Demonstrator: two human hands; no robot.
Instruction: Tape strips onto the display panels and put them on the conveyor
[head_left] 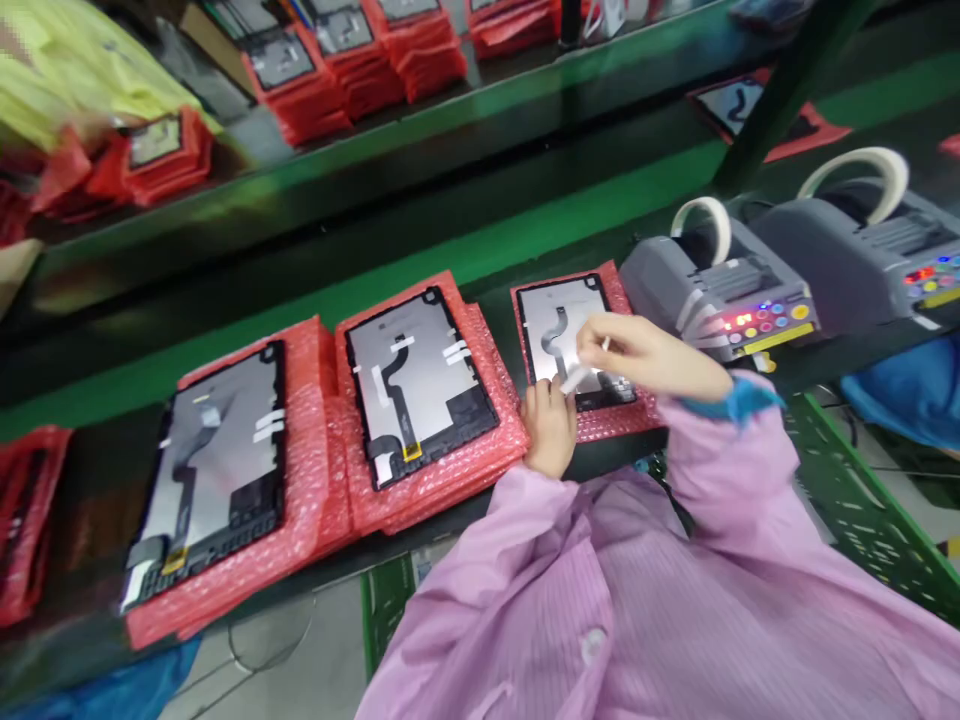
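Note:
A tablet screen panel (540, 310) with a grey back and a dark curved flex cable lies on red bubble wrap (600, 428) in front of me. My left hand (550, 428) rests on the panel's near left corner, fingers stretched out over its edge. Above the panel's right side, my right hand (637, 355) is closed in a pinch on a piece of white tape (576, 378), which reaches toward the left fingertips. Part of the panel is hidden under my hands.
To the left, two wrapped stacks carry a middle panel (420, 375) and a left panel (217, 450). Two tape dispensers (727, 285) with lit buttons stand at right. More red-wrapped stacks (427, 65) fill the upper shelf. A green crate (870, 500) sits below right.

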